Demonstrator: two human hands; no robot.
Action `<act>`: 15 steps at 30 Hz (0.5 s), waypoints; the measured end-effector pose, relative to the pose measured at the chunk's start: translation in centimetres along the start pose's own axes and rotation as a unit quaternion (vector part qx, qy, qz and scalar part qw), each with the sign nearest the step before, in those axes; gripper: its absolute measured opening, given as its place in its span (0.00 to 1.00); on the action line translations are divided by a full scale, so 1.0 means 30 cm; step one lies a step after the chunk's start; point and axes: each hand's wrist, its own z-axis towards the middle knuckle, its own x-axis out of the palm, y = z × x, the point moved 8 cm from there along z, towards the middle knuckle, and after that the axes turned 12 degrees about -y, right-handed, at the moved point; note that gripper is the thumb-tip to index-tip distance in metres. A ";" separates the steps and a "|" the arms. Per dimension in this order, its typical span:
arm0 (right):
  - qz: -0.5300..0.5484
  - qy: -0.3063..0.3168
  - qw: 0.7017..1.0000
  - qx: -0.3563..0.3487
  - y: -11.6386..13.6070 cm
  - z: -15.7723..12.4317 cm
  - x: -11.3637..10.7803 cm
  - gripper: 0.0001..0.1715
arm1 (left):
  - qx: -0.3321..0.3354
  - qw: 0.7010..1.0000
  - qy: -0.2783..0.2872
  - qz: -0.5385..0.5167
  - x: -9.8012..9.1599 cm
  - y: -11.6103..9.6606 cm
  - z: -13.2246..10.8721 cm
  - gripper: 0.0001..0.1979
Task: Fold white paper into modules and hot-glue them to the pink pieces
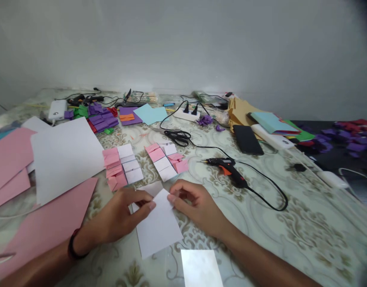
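A white sheet of paper (159, 229) lies tilted in front of me, with its top part folded or raised between my hands. My left hand (123, 211) pinches the paper's upper left side between thumb and fingers. At the upper right corner, the thumb and index finger of my right hand (198, 205) close on the same sheet. Just beyond are two groups of small folded pink and white papers (132, 165), (164, 161). A smaller white paper piece (201, 269) rests near the front edge of the view.
A hot glue gun (228, 169) with a looping cord lies right, near a black phone (247, 139). Black-handled scissors (179, 137) and a power strip (186, 114) sit farther back. Large white (68, 159) and pink sheets (52, 223) cover the left side.
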 end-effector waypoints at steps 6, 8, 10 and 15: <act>-0.083 0.049 0.993 -0.073 0.038 -0.032 0.054 0.08 | 0.003 0.999 -0.012 -0.038 0.014 -0.015 0.001 0.10; -0.074 0.053 0.993 -0.078 0.040 -0.040 0.067 0.07 | 0.008 0.999 -0.005 -0.044 0.024 -0.020 -0.003 0.10; -0.063 0.050 0.994 -0.079 0.040 -0.043 0.070 0.06 | 0.018 0.999 -0.006 -0.050 0.025 -0.028 -0.007 0.09; -0.043 0.041 0.996 -0.061 0.033 -0.026 0.042 0.06 | -0.004 0.995 -0.048 -0.084 -0.011 -0.002 -0.009 0.10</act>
